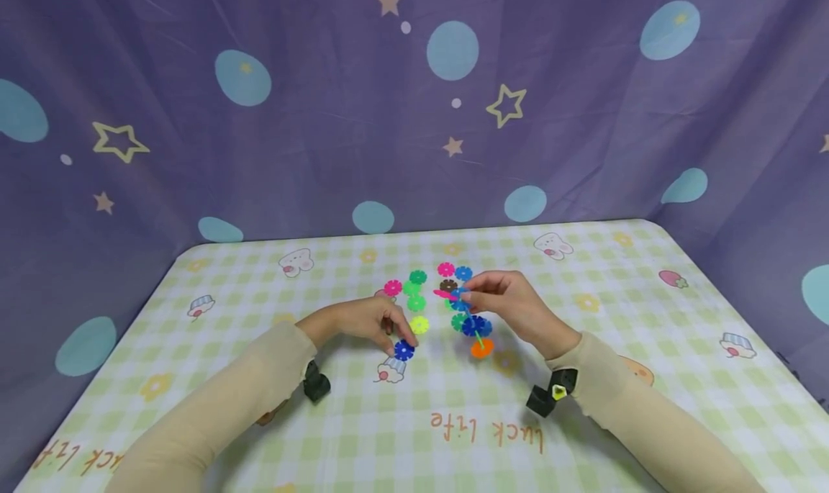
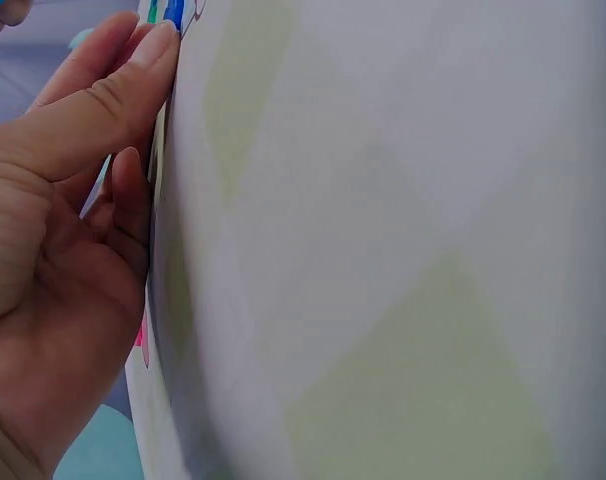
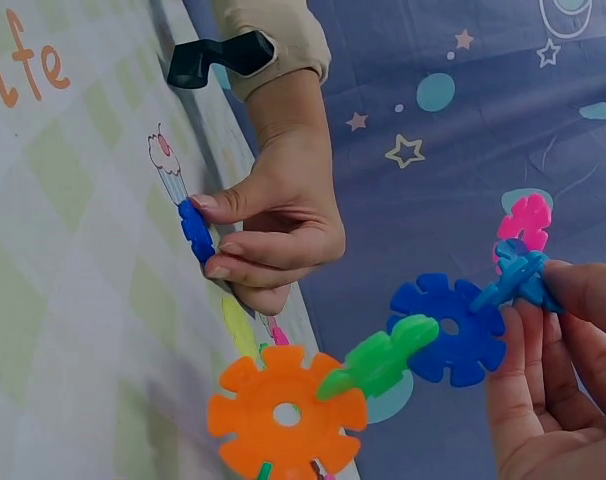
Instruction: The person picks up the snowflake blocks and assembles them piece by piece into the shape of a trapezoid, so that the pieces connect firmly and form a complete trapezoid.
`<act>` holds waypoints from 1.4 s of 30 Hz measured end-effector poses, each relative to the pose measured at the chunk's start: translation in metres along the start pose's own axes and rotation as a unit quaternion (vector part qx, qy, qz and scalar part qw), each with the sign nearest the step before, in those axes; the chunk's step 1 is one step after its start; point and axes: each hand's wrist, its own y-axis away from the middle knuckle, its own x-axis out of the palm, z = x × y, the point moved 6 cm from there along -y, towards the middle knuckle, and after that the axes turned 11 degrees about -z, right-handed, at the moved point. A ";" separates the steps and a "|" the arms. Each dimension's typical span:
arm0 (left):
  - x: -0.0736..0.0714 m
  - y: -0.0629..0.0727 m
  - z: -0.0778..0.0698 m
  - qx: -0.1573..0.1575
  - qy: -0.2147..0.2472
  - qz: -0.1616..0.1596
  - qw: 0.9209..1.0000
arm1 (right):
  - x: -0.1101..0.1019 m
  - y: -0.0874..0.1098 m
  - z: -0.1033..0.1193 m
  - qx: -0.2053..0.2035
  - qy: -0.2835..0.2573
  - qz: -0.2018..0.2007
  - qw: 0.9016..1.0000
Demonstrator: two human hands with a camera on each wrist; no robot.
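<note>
The right hand [image 1: 512,302] has thumb and finger pinched tight on a little chain [image 3: 391,352] of notched plastic discs. It holds the chain up over the tablecloth [image 1: 363,435], by the light blue part [image 3: 523,278] near one end. At the low end there is an orange disc [image 3: 233,415], then a green disc [image 3: 368,365], then a round blue disc [image 3: 428,300], then the light blue part, and a pink disc [image 3: 526,220] at the far tip. I cannot tell if the light blue part is one disc or two, because fingers cover some of it

The left hand [image 1: 372,320] pinches one dark blue disc [image 1: 404,350] by its edges, thumb on one side and fingers on the other. That disc is right at the cloth, near the cupcake picture [image 1: 391,371]. I cannot tell if it is lifted. It is apart from the chain

So the work looks partly done, I think: the chain's discs are joined by their slots, and the dark blue one is not joined on. Lots more lie loose. Past the left hand are a yellow disc [image 1: 419,325], two light green discs [image 1: 416,303], a dark green disc [image 1: 417,277] and a loose pink disc [image 1: 393,288]. Near the right hand are a brown disc [image 1: 448,286] and others. If they all go on, much is left to do
</note>
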 end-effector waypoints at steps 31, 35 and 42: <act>-0.033 0.009 -0.001 -0.030 0.019 -0.190 0.981 | -0.007 0.001 0.007 -0.049 0.011 -0.049 0.998; -0.040 0.010 -0.014 -0.041 0.059 -0.249 0.966 | -0.008 0.001 0.008 -0.051 0.015 -0.056 0.997; -0.047 0.011 -0.046 -0.035 0.131 -0.378 0.916 | -0.010 0.000 0.008 -0.061 0.013 -0.062 0.996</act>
